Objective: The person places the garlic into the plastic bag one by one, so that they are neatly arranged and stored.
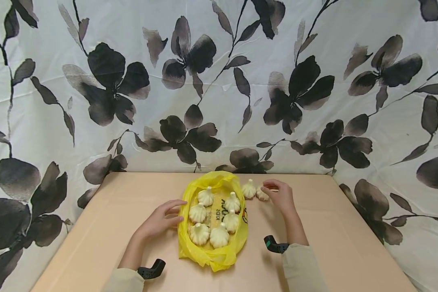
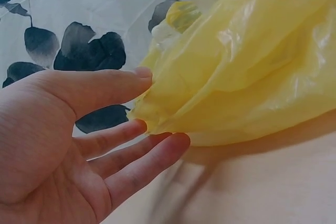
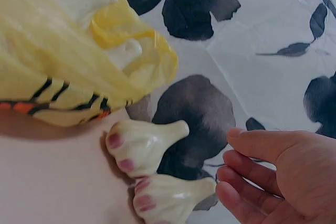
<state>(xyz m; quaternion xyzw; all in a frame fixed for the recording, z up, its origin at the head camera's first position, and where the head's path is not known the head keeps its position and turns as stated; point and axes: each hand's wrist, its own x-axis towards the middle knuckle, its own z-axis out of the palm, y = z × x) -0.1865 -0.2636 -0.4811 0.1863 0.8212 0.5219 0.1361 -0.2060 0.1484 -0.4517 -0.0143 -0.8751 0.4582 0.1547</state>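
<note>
A yellow plastic bag (image 1: 241, 247) lies on the table with its mouth spread wide, and several garlic bulbs (image 1: 219, 236) sit inside it. My left hand (image 1: 163, 219) is at the bag's left side; in the left wrist view its thumb and fingertips touch the yellow film with the fingers loosely extended. Two more garlic bulbs stand outside, just right of the bag: one garlic bulb (image 3: 142, 148) close to it and a second garlic bulb (image 3: 168, 199) nearer my right hand (image 1: 280, 196). The right fingers are slightly bent beside that second bulb's stem, with nothing between them.
The light tan table (image 1: 350, 251) reaches a far edge in front of a white cloth (image 1: 248, 81) with dark flower prints. Black cameras are strapped on both wrists. Dark lettering shows on the bag's inside among the bulbs.
</note>
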